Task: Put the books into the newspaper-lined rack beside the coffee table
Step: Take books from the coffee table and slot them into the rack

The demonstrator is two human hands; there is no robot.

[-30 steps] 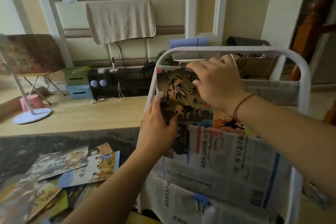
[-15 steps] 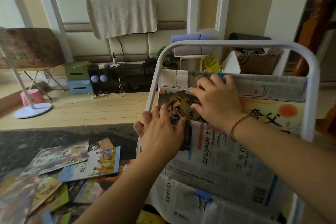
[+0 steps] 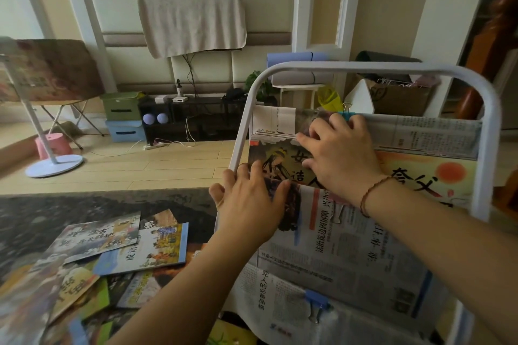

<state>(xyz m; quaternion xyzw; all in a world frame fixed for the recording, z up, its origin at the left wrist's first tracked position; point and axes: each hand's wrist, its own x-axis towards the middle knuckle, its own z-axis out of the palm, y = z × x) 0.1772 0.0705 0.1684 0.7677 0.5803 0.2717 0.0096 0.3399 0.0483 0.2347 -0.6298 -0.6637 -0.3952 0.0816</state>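
1. White tubing forms the frame of the rack (image 3: pixel 490 131), and its tiers are lined with newspaper (image 3: pixel 350 246) held on by a blue binder clip (image 3: pixel 316 301) on the lower tier and another clip (image 3: pixel 347 112) at the top tier.
2. A dark-covered book (image 3: pixel 276 161) with a drawn figure is seen standing in the middle tier at the rack's left end, its lower part hidden behind the newspaper.
3. The left hand (image 3: pixel 249 204) is laid flat over the newspaper edge and the book's lower corner, fingers straight and slightly spread, pressing rather than clasping; the thumb is set against the white side tube.
4. The right hand (image 3: pixel 340 159) is placed on the book's upper right part, its fingers lightly bent with the tips on the cover near the top edge; whether the edge is pinched cannot be told. A thin cord bracelet (image 3: pixel 370 194) is worn on that wrist.
5. An orange book (image 3: pixel 429 176) with a red sun is seated in the same tier, just to the right of the dark one.
6. More books (image 3: pixel 112 249) are scattered, overlapping, on the dark coffee table (image 3: pixel 33 216) to the left of the rack.
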